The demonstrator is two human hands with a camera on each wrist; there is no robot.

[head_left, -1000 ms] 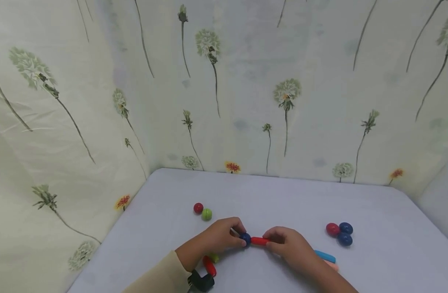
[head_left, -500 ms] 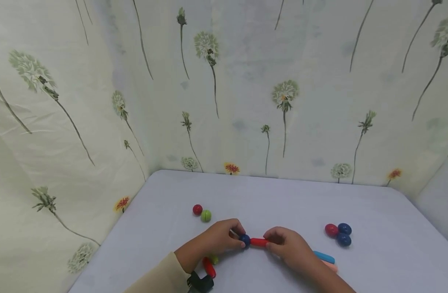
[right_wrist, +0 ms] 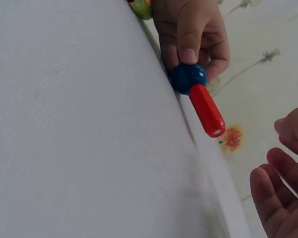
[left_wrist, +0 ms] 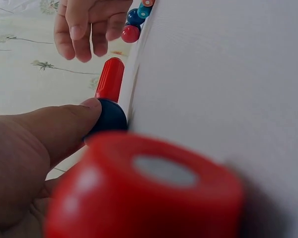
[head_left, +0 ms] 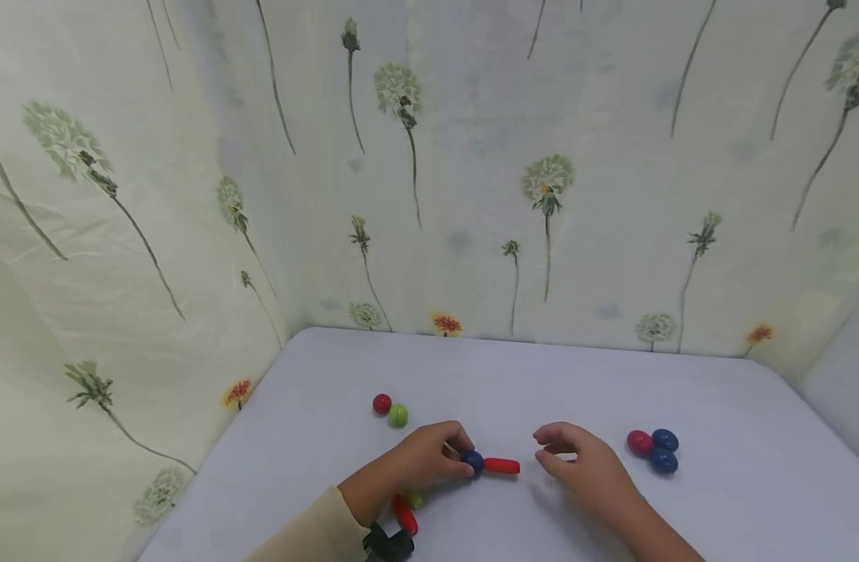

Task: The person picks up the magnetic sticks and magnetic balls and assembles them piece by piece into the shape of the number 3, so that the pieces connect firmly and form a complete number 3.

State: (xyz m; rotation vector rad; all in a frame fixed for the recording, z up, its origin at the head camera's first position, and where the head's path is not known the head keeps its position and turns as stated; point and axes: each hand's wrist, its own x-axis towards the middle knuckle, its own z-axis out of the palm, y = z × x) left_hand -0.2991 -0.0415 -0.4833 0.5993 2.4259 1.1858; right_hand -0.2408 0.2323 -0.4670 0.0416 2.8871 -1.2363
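My left hand (head_left: pixel 429 454) pinches a dark blue ball (head_left: pixel 474 464) between thumb and fingers, low over the white table. A red ribbed stick (head_left: pixel 502 466) joins the ball end to end and points to the right; its free end shows a small pale disc in the right wrist view. To the right of that end, my right hand (head_left: pixel 585 470) is apart from it, fingers loosely bent around nothing. Near my left wrist lie another red stick (head_left: pixel 404 514) and a yellow-green piece (head_left: pixel 414 499), partly covered by the forearm. A blurred red piece (left_wrist: pixel 149 198) fills the left wrist foreground.
A red ball (head_left: pixel 382 403) and a green ball (head_left: pixel 398 415) lie at the left back. Toward the right sit a red ball (head_left: pixel 639 442) and two dark blue balls (head_left: pixel 664 460). My right forearm mostly hides a light blue stick (left_wrist: pixel 144 11).
My right hand has let go of the red stick and moved off to the right. The stick stays on the blue ball, which my left hand still holds in about the same spot.
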